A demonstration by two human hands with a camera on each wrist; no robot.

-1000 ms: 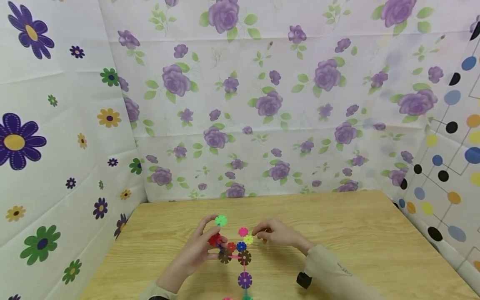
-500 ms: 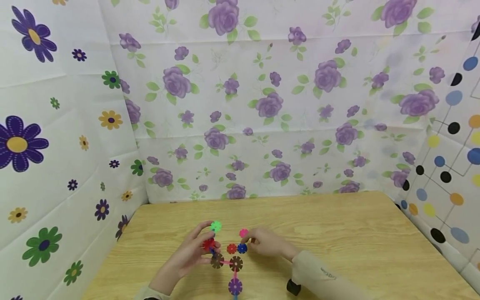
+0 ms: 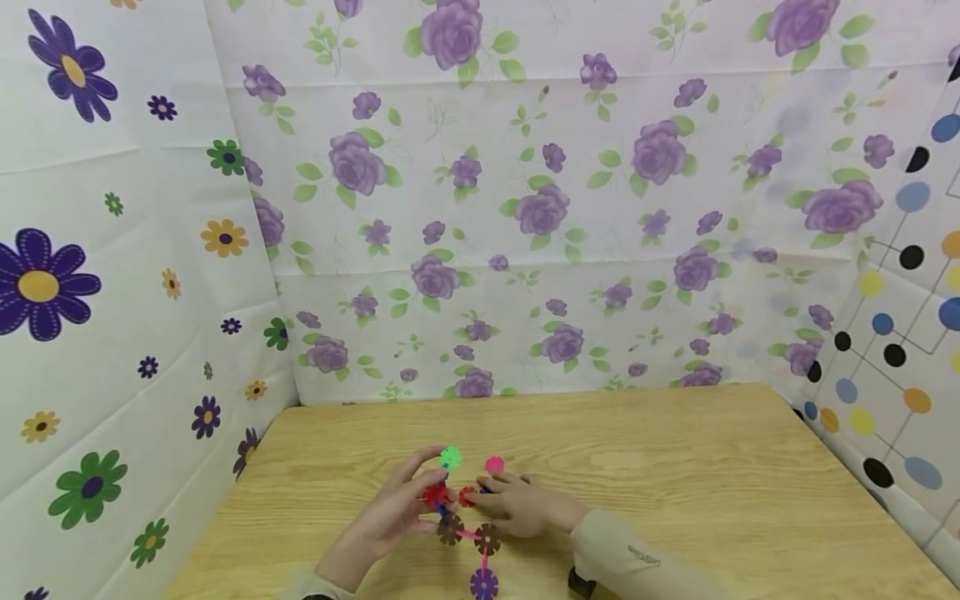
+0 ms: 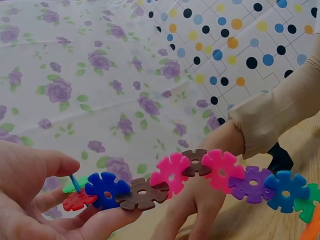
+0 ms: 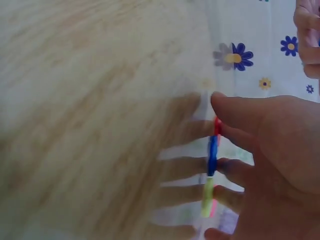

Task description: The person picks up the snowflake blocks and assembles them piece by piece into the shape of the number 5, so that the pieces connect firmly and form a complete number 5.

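My left hand (image 3: 393, 512) pinches one end of a chain of interlocking snowflake discs (image 4: 106, 191) between thumb and fingers, close to a red disc (image 4: 79, 201) and a green disc (image 3: 450, 457). From there the linked brown, pink, purple, blue and green discs stretch away across the left wrist view. My right hand (image 3: 528, 504) lies low over the table with fingers stretched out, covering loose discs. Under its fingertips are a red disc (image 3: 467, 497), a blue disc (image 5: 212, 156) and a yellow disc (image 5: 207, 197). A pink disc (image 3: 494, 464) shows just beyond them.
The wooden table (image 3: 675, 467) runs back to a white cloth (image 3: 510, 250) with purple flowers. Patterned cloths also hang at the left and right sides. A black band (image 3: 581, 583) sits at the right wrist.
My right hand has come left from beside the loose discs and flattened over them, hiding the yellow one in the head view. The held chain shifted left, then back right.
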